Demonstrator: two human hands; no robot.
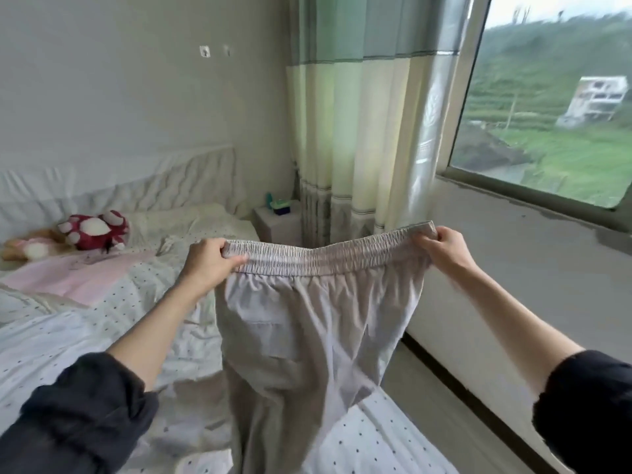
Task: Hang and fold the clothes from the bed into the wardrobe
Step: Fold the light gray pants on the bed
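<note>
Above bed (pixel 102 336), left hand (pixel 208 260), right hand (pixel 444 249) grip trousers (pixel 307 336) waistband.

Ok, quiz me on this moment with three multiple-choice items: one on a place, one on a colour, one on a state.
1. Where does the red-and-white plush toy lie?
A. on the bed near the headboard
B. on the window sill
C. on the floor by the curtain

2. What colour are the trousers?
A. navy
B. light grey
C. red

3. How are the trousers held?
A. folded flat on the bed
B. stretched at the elastic waistband between both hands
C. dangling from one hand

Answers:
1 A, it rests on the bedding before the padded headboard.
2 B, the fabric is pale grey.
3 B, the left hand and the right hand each grip one end of the waistband, legs hanging down.
</note>
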